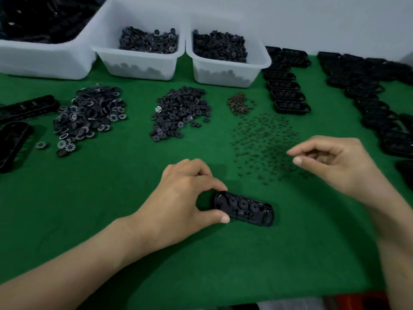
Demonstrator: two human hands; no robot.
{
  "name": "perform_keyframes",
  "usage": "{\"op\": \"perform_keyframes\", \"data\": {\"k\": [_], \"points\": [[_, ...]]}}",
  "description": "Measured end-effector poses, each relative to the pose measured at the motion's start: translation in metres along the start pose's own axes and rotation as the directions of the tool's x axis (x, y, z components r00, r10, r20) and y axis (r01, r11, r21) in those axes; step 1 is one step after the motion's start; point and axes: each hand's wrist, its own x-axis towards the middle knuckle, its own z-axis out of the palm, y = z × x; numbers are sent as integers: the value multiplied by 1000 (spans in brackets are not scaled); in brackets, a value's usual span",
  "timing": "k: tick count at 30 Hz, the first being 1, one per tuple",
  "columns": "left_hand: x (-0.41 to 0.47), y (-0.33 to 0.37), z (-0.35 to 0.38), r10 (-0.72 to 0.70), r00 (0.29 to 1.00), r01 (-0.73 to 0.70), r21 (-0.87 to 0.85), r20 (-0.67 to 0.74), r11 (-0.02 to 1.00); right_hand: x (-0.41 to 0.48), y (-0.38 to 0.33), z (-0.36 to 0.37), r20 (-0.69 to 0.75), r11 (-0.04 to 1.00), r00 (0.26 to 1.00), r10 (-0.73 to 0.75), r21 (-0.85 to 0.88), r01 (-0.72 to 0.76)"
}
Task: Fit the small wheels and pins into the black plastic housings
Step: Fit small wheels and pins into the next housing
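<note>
Housing [243, 208] lies open side up, centre of tabletop [111, 198]; long axis left-right, right end nearer the person. Left grip [178, 198] pinches its left end. Right grip [335, 162] over scattered pins [263, 139], fingers curled; cannot tell whether it holds one.

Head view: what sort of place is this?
Probably a small-parts assembly bench: white bins of black parts, sorted piles of wheels and pins on green felt, rows of housings.

Green felt mat [89, 198], white bins [138, 66]

No legible text (anywhere in view).
</note>
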Motion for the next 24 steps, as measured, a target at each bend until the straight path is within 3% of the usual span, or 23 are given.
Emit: {"op": "perform_keyframes", "data": {"k": [3, 9, 15, 21, 24], "points": [[13, 18, 15, 3, 1000, -3, 8, -10, 1000, -11, 3, 2, 61, 999, 998, 12, -41, -9], [21, 32, 29, -8, 1000, 7, -37, -15, 999, -6, -6, 16, 184, 964, 977, -108, -220, 148], [20, 30, 32, -16, 999, 14, -68, -35, 998, 6, -10, 19, 333, 944, 937, -108, -260, 202], [18, 29, 34, -15, 998, 12, -61, -60, 998, 7, -10, 19, 373, 920, 923, -98, -319, 227], [18, 29, 35, -20, 997, 17, -47, -69, 999, 0, -13, 17, 330, 945, 933, -144, -234, 229]]}}
